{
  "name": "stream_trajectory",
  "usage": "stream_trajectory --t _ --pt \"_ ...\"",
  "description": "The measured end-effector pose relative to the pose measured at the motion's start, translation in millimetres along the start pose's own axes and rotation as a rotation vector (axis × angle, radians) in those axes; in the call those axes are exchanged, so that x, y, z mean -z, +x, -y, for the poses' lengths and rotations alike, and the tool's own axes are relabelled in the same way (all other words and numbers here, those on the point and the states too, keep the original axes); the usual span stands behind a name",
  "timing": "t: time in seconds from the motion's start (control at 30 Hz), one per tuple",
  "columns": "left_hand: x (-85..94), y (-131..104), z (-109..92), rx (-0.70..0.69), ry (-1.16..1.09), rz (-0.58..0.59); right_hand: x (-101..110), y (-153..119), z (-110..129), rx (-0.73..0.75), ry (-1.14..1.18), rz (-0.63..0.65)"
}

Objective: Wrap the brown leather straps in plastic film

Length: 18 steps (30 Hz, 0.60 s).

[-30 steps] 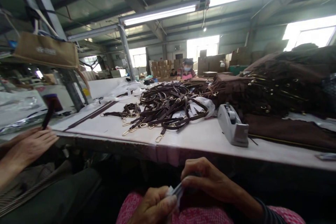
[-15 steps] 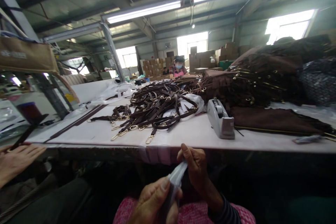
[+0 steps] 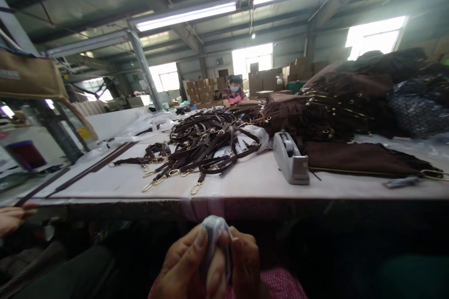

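Low in front of the table edge, both hands hold one small bundle (image 3: 214,225) in clear plastic, with something dark inside. My left hand (image 3: 184,261) wraps its near side, the thumb pressed along the plastic. On the other side, my right hand (image 3: 245,254) pinches the wrap with bent fingers. The bundle's lower part is hidden by the hands. Beyond them on the white table (image 3: 242,189) lies a heap of dark brown straps (image 3: 203,142) with gold clasps. A grey tape dispenser (image 3: 293,163) stands to the right of the heap.
Brown fabric pieces (image 3: 361,159) with a gold zip lie right of the dispenser, before a tall brown pile (image 3: 351,98). Another person's hand (image 3: 14,219) is at the left table edge by a long strap (image 3: 42,186). A masked person (image 3: 235,91) is farther back.
My right hand has moved left and down from the bundle's stretched-out plastic end to close against my left hand. The plastic is now folded over the top. The other person's hand has shifted left.
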State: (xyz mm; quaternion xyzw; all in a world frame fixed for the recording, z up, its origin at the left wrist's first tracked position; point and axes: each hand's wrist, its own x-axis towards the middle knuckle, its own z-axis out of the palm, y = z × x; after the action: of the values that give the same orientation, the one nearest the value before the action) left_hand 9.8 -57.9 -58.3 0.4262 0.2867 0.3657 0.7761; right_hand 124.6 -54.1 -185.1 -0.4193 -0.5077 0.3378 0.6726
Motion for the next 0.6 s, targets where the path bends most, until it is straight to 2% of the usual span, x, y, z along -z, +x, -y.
stream_trajectory --t 0.1,0.17,0.27,0.3,0.37,0.47,0.5,0.6 --pt "-9.9 9 -16 -0.204 0.019 -0.04 -3 -12 7 -0.116 0.012 0.082" --pt "-9.9 18 -21 -0.382 0.192 -0.086 -3 -15 15 -0.233 0.053 0.184" --pt "4.6 36 -14 -0.614 0.624 -0.176 2 -17 25 -0.357 0.09 0.244" --pt "12.8 42 -9 -0.671 0.754 -0.178 7 -17 28 -0.379 0.094 0.251" --pt "31.5 49 1 -0.755 0.998 -0.106 20 -15 33 -0.401 0.092 0.302" --pt "56.8 47 10 -0.827 1.378 0.087 45 -2 42 -0.407 0.03 0.369" --pt "63.2 43 10 -0.821 1.432 0.139 53 5 45 -0.404 0.001 0.364" --pt "75.5 23 9 -0.701 1.349 0.198 64 34 50 -0.406 -0.071 0.342"
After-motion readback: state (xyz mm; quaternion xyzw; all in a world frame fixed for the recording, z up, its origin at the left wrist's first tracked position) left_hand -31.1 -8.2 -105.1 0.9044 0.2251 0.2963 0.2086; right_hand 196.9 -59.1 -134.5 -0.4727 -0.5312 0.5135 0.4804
